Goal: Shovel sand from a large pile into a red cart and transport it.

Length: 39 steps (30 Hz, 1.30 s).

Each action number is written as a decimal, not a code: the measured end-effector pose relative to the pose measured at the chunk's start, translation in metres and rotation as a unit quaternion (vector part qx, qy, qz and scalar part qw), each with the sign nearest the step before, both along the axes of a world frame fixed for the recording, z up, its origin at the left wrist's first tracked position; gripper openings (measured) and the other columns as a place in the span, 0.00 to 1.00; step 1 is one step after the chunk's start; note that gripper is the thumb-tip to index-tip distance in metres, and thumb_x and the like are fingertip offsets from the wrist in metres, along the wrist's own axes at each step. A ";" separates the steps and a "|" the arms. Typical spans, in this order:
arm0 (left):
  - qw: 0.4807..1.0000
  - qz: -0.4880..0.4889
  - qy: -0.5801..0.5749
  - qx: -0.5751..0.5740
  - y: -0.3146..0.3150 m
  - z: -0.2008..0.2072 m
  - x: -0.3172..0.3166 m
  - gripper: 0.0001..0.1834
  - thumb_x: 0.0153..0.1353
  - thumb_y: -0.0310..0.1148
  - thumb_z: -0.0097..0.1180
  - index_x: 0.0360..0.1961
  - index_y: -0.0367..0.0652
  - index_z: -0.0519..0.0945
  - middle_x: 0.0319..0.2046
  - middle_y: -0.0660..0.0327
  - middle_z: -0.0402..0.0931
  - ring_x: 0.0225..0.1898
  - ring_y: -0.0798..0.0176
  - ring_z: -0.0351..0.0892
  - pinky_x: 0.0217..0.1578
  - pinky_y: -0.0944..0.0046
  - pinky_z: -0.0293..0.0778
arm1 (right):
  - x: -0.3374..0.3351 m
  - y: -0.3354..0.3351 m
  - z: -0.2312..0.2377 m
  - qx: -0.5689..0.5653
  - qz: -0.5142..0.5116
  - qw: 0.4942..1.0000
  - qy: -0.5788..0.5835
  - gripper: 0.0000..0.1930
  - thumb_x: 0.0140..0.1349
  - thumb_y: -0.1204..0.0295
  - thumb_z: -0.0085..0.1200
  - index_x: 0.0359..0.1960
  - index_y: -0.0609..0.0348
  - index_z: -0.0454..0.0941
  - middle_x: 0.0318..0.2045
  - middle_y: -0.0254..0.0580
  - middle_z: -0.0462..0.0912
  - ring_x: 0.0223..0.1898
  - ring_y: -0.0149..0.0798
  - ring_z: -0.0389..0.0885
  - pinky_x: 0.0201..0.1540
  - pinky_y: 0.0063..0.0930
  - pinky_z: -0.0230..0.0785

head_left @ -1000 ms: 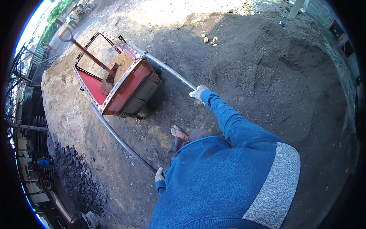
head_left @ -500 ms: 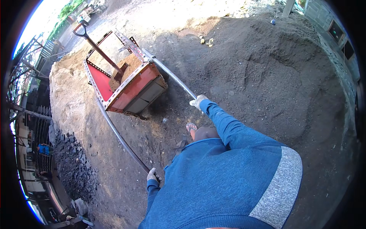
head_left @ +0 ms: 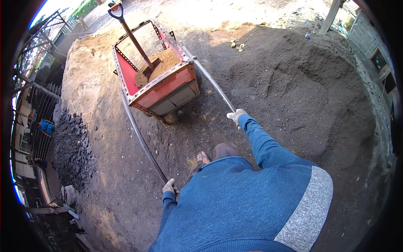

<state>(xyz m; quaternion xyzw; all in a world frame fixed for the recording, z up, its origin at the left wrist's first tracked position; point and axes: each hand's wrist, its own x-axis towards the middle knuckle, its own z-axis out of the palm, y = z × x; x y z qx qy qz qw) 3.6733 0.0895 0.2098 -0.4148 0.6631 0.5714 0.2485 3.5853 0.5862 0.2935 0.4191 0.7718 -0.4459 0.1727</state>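
Ahead of me stands a red metal wheelbarrow [head_left: 161, 91], a box with a raised frame and two long tube handles. Brown sand [head_left: 169, 60] fills part of it. A shovel [head_left: 135, 41] stands tilted in that sand, its orange-topped D-grip up and its blade partly buried. My gloved left hand [head_left: 169, 186] is closed round the end of the left handle [head_left: 140, 138]. The right handle [head_left: 212, 81] is gripped by my gloved right hand [head_left: 237, 115]. The wheel is hidden beneath the box.
A broad mound of dark sand [head_left: 302, 80] rises on the right, before a block wall [head_left: 369, 42]. Pale sand [head_left: 84, 67] lies at the left, with a heap of black lumps [head_left: 73, 147] nearer me. Beyond it, a person in blue [head_left: 46, 127] is by a shed.
The wheelbarrow, with shovel and sand, now appears further right and higher in view. My right hand appears further right, and my legs have shifted in a step. Both hands keep their grip.
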 end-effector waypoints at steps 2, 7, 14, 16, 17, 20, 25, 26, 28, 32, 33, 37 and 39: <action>1.000 0.015 -0.003 -0.022 0.014 0.011 0.023 0.14 0.49 0.44 0.58 0.18 0.46 0.73 0.09 0.62 0.65 0.07 0.61 0.62 0.08 0.60 0.62 | 0.028 0.000 -0.004 -0.003 0.009 1.000 0.007 0.27 0.50 0.53 0.59 0.37 0.69 0.75 0.25 0.52 0.78 0.23 0.45 0.80 0.23 0.36 0.74; 0.997 0.015 -0.038 -0.068 -0.006 0.008 0.075 0.13 0.50 0.42 0.58 0.19 0.46 0.72 0.11 0.64 0.64 0.09 0.62 0.62 0.09 0.60 0.61 | 0.090 -0.004 -0.009 -0.016 0.036 0.999 0.036 0.26 0.51 0.53 0.58 0.30 0.71 0.73 0.21 0.50 0.76 0.19 0.43 0.78 0.19 0.35 0.74; 0.990 -0.008 -0.040 -0.132 -0.002 0.039 0.166 0.16 0.48 0.45 0.59 0.19 0.45 0.73 0.11 0.62 0.66 0.08 0.62 0.64 0.10 0.59 0.65 | 0.179 -0.016 0.001 -0.040 0.035 0.998 0.031 0.26 0.51 0.54 0.58 0.34 0.73 0.75 0.22 0.53 0.78 0.22 0.46 0.80 0.24 0.36 0.75; 0.990 -0.010 -0.036 -0.138 0.002 0.053 0.190 0.16 0.48 0.45 0.59 0.19 0.43 0.73 0.11 0.61 0.66 0.09 0.61 0.65 0.10 0.59 0.66 | 0.207 -0.011 -0.012 -0.035 0.043 0.998 0.025 0.22 0.53 0.55 0.58 0.27 0.68 0.75 0.17 0.48 0.76 0.16 0.41 0.78 0.17 0.33 0.73; 0.988 -0.027 -0.033 -0.147 0.006 0.056 0.201 0.16 0.48 0.45 0.59 0.19 0.42 0.73 0.11 0.60 0.67 0.09 0.61 0.67 0.11 0.58 0.67 | 0.219 -0.004 -0.029 -0.033 0.043 0.998 0.022 0.20 0.54 0.56 0.57 0.28 0.66 0.76 0.17 0.48 0.76 0.16 0.41 0.78 0.17 0.32 0.73; 0.989 -0.035 -0.030 -0.140 0.001 0.063 0.240 0.17 0.48 0.44 0.58 0.19 0.41 0.74 0.11 0.58 0.67 0.08 0.61 0.67 0.11 0.59 0.68 | 0.261 -0.009 -0.030 -0.032 0.034 0.998 -0.040 0.11 0.59 0.62 0.52 0.42 0.47 0.78 0.23 0.40 0.79 0.19 0.35 0.79 0.18 0.28 0.74; 0.991 -0.036 0.004 -0.127 -0.044 0.047 0.299 0.16 0.48 0.44 0.60 0.20 0.40 0.74 0.11 0.59 0.67 0.08 0.61 0.67 0.10 0.60 0.66 | 0.333 -0.043 -0.027 -0.025 0.043 0.998 -0.041 0.10 0.58 0.61 0.52 0.39 0.47 0.78 0.23 0.39 0.77 0.19 0.34 0.77 0.16 0.29 0.71; 0.993 -0.034 -0.002 -0.111 -0.048 0.046 0.311 0.17 0.47 0.44 0.60 0.21 0.39 0.75 0.11 0.59 0.67 0.08 0.60 0.67 0.09 0.61 0.65 | 0.345 -0.049 -0.022 -0.081 -0.051 0.995 -0.009 0.13 0.57 0.60 0.54 0.35 0.55 0.78 0.22 0.41 0.77 0.17 0.37 0.76 0.13 0.32 0.70; 0.991 -0.047 -0.017 -0.120 -0.048 0.053 0.336 0.17 0.46 0.44 0.61 0.21 0.39 0.75 0.11 0.59 0.67 0.08 0.60 0.67 0.09 0.61 0.65 | 0.378 -0.047 -0.029 -0.086 -0.050 0.995 0.002 0.15 0.57 0.60 0.55 0.35 0.59 0.77 0.22 0.42 0.76 0.16 0.38 0.75 0.12 0.33 0.69; 0.990 -0.048 0.002 -0.135 -0.065 0.035 0.402 0.18 0.44 0.43 0.61 0.19 0.37 0.74 0.12 0.57 0.68 0.09 0.59 0.67 0.08 0.58 0.66 | 0.446 -0.045 -0.051 -0.057 0.013 0.998 0.033 0.26 0.50 0.54 0.59 0.33 0.72 0.74 0.25 0.55 0.78 0.22 0.48 0.80 0.22 0.39 0.74; 0.991 -0.048 -0.007 -0.127 -0.069 0.025 0.425 0.17 0.45 0.42 0.61 0.20 0.37 0.74 0.13 0.57 0.68 0.08 0.59 0.66 0.08 0.58 0.66 | 0.460 -0.055 -0.027 -0.048 -0.010 0.998 0.039 0.27 0.50 0.53 0.59 0.34 0.72 0.74 0.25 0.55 0.78 0.22 0.49 0.80 0.22 0.39 0.74; 0.992 -0.015 0.009 -0.123 -0.054 0.029 0.491 0.17 0.47 0.43 0.60 0.20 0.39 0.73 0.13 0.58 0.67 0.10 0.59 0.66 0.08 0.59 0.66 | 0.524 -0.058 0.009 -0.025 0.006 1.000 0.018 0.28 0.50 0.53 0.58 0.39 0.71 0.74 0.28 0.56 0.79 0.23 0.48 0.80 0.25 0.39 0.75; 0.994 -0.007 0.029 -0.105 -0.051 0.026 0.519 0.17 0.48 0.43 0.60 0.20 0.39 0.73 0.14 0.59 0.66 0.11 0.59 0.66 0.08 0.59 0.65 | 0.549 -0.050 -0.003 -0.023 0.010 0.999 0.021 0.30 0.50 0.53 0.58 0.42 0.72 0.73 0.29 0.57 0.79 0.24 0.48 0.81 0.26 0.38 0.75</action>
